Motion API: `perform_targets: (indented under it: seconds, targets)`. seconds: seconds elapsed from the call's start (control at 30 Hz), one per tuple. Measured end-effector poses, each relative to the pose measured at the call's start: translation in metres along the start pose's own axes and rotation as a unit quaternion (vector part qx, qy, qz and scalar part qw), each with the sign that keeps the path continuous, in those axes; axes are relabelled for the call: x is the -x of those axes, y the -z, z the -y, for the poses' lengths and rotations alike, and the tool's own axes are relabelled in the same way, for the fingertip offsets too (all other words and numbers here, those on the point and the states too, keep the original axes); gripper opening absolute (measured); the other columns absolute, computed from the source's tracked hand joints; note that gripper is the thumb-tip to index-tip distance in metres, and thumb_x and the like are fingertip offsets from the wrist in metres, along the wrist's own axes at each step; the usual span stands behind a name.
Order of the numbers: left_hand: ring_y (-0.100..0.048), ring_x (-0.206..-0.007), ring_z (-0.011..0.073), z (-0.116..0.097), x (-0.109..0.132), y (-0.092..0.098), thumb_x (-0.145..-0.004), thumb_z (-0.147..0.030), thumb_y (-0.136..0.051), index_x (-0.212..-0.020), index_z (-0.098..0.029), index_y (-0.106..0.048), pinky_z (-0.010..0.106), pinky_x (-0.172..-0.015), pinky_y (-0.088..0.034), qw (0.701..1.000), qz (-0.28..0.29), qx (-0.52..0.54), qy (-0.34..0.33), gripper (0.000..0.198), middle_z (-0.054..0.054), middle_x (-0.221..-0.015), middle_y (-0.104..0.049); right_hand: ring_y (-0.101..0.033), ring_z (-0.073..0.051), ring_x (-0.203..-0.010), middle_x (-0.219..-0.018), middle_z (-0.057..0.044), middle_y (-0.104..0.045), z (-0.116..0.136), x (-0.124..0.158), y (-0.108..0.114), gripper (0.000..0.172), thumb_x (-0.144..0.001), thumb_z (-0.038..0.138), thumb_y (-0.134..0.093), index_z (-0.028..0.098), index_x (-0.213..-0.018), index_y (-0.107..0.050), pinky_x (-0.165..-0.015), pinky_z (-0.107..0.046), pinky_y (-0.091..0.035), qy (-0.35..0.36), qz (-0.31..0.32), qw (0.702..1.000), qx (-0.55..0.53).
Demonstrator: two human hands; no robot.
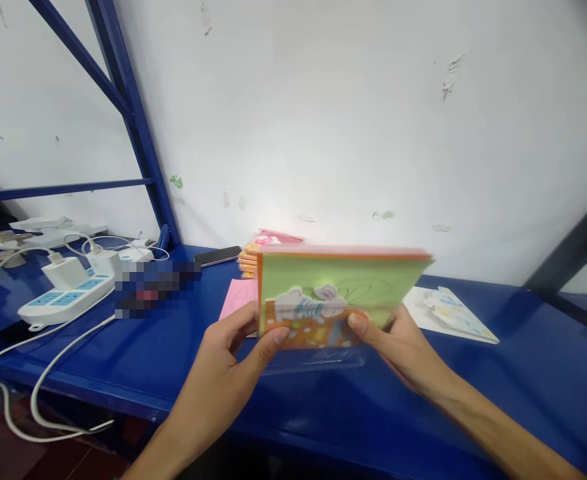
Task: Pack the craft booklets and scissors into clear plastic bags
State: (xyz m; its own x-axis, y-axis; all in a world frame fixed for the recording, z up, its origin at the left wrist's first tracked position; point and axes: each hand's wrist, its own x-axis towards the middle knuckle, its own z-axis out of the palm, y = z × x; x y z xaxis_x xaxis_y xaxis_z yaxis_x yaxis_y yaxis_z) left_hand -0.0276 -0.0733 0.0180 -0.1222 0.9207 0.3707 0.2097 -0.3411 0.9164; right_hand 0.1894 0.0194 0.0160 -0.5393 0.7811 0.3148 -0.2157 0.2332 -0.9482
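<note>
Between both hands, upright above the table, is a stack of colourful cards [333, 287]. Its front card is light green with white cartoon animals and an orange patterned lower part; orange and pink edges show behind. My left hand [238, 353] grips the lower left corner, thumb on the front. On the lower right, my right hand [398, 340] holds the stack with its thumb across the front; its other fingers are mostly hidden behind. A clear plastic sleeve [318, 360] shows just below the cards; whether it is attached to them I cannot tell. The stack is slightly blurred.
Behind the cards lie a pile of orange and pink packs [248, 260], a pink card [234, 297] and a phone [218, 256]. A white printed sheet [453, 313] is at right. Leftward are a power strip [63, 300], cables and a blue frame post [143, 140].
</note>
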Motion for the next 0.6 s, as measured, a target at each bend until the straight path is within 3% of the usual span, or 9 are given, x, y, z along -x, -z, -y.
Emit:
perform_targets:
  seconds: [0.13, 0.2, 0.3, 0.4, 0.5, 0.6]
  targets:
    - [-0.075, -0.092, 0.0253, 0.001, -0.001, 0.002, -0.088, -0.039, -0.074, -0.104, -0.025, -0.081, 0.03, -0.08, -0.059, 1.0, -0.028, -0.001, 0.009, 0.023, 0.004, -0.102, -0.08, -0.074, -0.027, -0.1, -0.106, -0.006, -0.079, 0.001, 0.0, 0.002, 0.034, -0.085, 0.046, -0.078, 0.025, -0.112, -0.076, -0.086, -0.038, -0.061, -0.014, 0.034, 0.997, 0.065]
    - [-0.075, -0.089, 0.0255, 0.008, -0.005, 0.003, -0.085, -0.041, -0.077, -0.102, -0.023, -0.081, 0.03, -0.079, -0.059, 0.998, -0.043, 0.031, 0.029, 0.025, 0.005, -0.099, -0.081, -0.073, -0.027, -0.103, -0.113, -0.006, -0.076, 0.001, -0.003, 0.006, 0.042, -0.082, 0.051, -0.079, 0.027, -0.116, -0.074, -0.088, -0.037, -0.06, -0.019, 0.074, 0.994, 0.08]
    - [-0.074, -0.097, 0.0273, 0.017, -0.011, 0.006, -0.084, -0.043, -0.078, -0.115, -0.021, -0.076, 0.033, -0.083, -0.06, 0.987, -0.076, 0.12, 0.073, 0.038, 0.007, -0.108, -0.08, -0.065, -0.029, -0.118, -0.134, -0.008, -0.067, -0.002, -0.011, 0.018, 0.065, -0.078, 0.068, -0.075, 0.031, -0.13, -0.065, -0.098, -0.042, -0.054, 0.015, 0.128, 0.989, 0.074]
    - [-0.072, -0.107, 0.0285, 0.02, -0.015, 0.012, -0.084, -0.041, -0.079, -0.127, -0.02, -0.07, 0.033, -0.086, -0.059, 0.969, -0.107, 0.193, 0.11, 0.049, 0.009, -0.119, -0.077, -0.063, -0.027, -0.118, -0.134, -0.007, -0.064, -0.006, -0.018, 0.033, 0.048, -0.096, 0.064, -0.053, 0.032, -0.131, -0.062, -0.102, -0.045, -0.051, 0.038, 0.088, 0.986, 0.14]
    - [-0.07, -0.112, 0.0295, 0.018, -0.016, 0.016, -0.084, -0.037, -0.079, -0.126, -0.017, -0.069, 0.033, -0.088, -0.058, 0.956, -0.111, 0.236, 0.135, 0.048, 0.01, -0.122, -0.076, -0.066, -0.025, -0.107, -0.127, -0.008, -0.064, -0.015, -0.021, 0.043, 0.034, -0.101, 0.049, -0.054, 0.029, -0.126, -0.062, -0.095, -0.044, -0.053, 0.04, 0.035, 0.944, 0.325]
    - [-0.07, -0.113, 0.0298, 0.019, -0.016, 0.016, -0.083, -0.033, -0.078, -0.122, -0.017, -0.071, 0.032, -0.087, -0.058, 0.952, -0.106, 0.254, 0.133, 0.043, 0.01, -0.121, -0.076, -0.064, -0.028, -0.112, -0.131, -0.01, -0.061, -0.029, -0.021, 0.045, 0.038, -0.096, 0.049, -0.061, 0.027, -0.127, -0.063, -0.099, -0.048, -0.052, 0.041, 0.065, 0.875, 0.478]
